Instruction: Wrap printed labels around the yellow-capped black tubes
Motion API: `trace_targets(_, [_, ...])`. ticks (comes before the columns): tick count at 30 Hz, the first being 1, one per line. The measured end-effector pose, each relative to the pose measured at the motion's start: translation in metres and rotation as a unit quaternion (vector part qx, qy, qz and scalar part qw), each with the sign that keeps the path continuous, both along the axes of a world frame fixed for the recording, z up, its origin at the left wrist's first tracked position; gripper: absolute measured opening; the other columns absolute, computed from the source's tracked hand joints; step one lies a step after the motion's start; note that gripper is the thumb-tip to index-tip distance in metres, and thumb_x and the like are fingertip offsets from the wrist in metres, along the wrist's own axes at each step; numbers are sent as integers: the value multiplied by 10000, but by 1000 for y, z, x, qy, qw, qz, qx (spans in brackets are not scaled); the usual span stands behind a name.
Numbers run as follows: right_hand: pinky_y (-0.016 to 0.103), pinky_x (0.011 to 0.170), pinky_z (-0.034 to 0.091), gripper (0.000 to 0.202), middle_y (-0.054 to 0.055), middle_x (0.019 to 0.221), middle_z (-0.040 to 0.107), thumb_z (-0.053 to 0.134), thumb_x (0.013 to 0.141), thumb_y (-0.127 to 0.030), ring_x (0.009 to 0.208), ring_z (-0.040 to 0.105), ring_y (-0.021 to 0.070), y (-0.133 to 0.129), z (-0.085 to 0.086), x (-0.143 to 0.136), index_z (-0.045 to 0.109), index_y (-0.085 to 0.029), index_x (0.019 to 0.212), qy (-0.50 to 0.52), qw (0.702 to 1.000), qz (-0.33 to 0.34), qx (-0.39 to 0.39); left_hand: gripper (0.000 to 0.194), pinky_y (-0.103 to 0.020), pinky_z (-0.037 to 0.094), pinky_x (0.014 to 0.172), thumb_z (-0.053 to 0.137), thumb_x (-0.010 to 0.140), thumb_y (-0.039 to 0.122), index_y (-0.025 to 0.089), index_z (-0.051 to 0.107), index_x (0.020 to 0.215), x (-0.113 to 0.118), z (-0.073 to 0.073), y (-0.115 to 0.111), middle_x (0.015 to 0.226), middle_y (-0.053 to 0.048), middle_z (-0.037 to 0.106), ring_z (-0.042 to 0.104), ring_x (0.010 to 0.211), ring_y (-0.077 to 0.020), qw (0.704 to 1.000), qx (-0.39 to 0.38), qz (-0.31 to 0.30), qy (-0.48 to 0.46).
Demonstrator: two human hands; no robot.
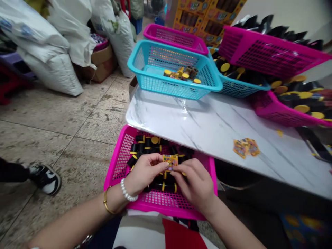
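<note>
My left hand [147, 170] and my right hand [195, 180] meet over a pink basket [114, 173] at my lap. Between their fingertips is a small yellow printed label [170, 160], pinched from both sides. Whatever lies behind the label is hidden by it and the fingers. Black cylinders with yellow ends [163, 186] fill the basket below. On the marble-patterned table [168, 117], right of the hands, lies a small pile of similar labels [246, 147].
A blue basket [166, 83] with several yellow-capped pieces stands at the table's back. Pink baskets [269, 52] of black and yellow pieces are at the right. White sacks [57, 65] stand on the floor, left. A person's shoe [45, 179] is at the left edge.
</note>
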State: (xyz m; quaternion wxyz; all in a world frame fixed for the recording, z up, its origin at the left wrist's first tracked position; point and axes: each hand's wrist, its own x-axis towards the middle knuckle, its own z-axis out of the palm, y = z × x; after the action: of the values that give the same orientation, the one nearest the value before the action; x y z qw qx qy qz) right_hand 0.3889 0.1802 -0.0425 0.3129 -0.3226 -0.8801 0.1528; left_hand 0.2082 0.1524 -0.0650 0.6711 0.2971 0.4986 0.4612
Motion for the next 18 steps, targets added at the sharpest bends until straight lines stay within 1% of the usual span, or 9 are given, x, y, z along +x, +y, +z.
trace_targets(1, [342,672,483,244,69,873,631,651,834,-201,765,577,206,-1,-4,-4,610,-221,1073,33,997,-44,-58,266,-219,385,576,748,715,376,127,655,722,-2,-3,-2,662,4,615,502,591,-97,1000,-9,18,10])
trace_targets(3, [319,646,492,278,72,902,618,618,868,-298,771,592,201,-3,-11,-10,576,-210,1128,83,967,-121,-207,253,-219,384,561,738,723,372,133,656,707,-6,-7,-8,637,10,609,503,572,-99,998,-22,36,36])
trace_targets(5, [278,568,467,195,38,766,610,537,916,-367,662,576,173,-5,-16,-16,607,-198,984,88,924,-127,-349,233,-222,407,580,725,740,356,133,669,698,-8,-9,-12,641,4,620,524,589,-105,998,-16,32,58])
trace_targets(6, [260,531,441,225,16,674,582,505,932,-385,598,546,155,-6,-18,-19,605,-197,859,78,909,-113,-393,222,-224,424,601,719,747,346,132,676,706,-7,-9,-14,660,-3,631,540,611,-110,998,-7,29,60])
trace_targets(7, [246,503,411,287,-3,602,542,487,939,-394,550,507,140,-7,-19,-22,579,-197,752,67,903,-103,-412,208,-227,442,623,718,750,337,132,681,734,-7,-8,-16,689,-9,643,557,637,-116,998,0,33,54])
trace_targets(9, [234,480,360,360,-19,549,478,479,942,-393,520,445,123,-10,-21,-25,518,-199,641,58,913,-113,-388,209,-217,456,627,725,751,331,141,673,820,-6,-5,-20,727,-5,647,565,651,-111,996,10,70,46])
trace_targets(12, [235,481,323,364,-23,565,434,481,943,-374,539,412,121,-13,-22,-25,493,-202,622,68,935,-164,-308,239,-174,391,507,687,793,386,159,628,834,-7,-1,-26,605,38,566,488,529,-75,988,13,142,55])
trace_targets(15, [244,502,324,371,-26,570,410,482,948,-334,540,407,119,-15,-21,-23,459,-205,601,64,949,-173,-255,296,-173,317,437,616,843,439,150,646,784,-9,2,-32,513,47,488,420,457,-66,990,17,122,64])
trace_targets(18, [253,530,344,342,-20,591,446,487,947,-268,542,429,118,-18,-20,-23,458,-206,612,52,967,-148,-201,289,-190,334,434,631,832,418,138,698,800,-8,4,-35,587,16,550,434,468,-70,991,22,102,83])
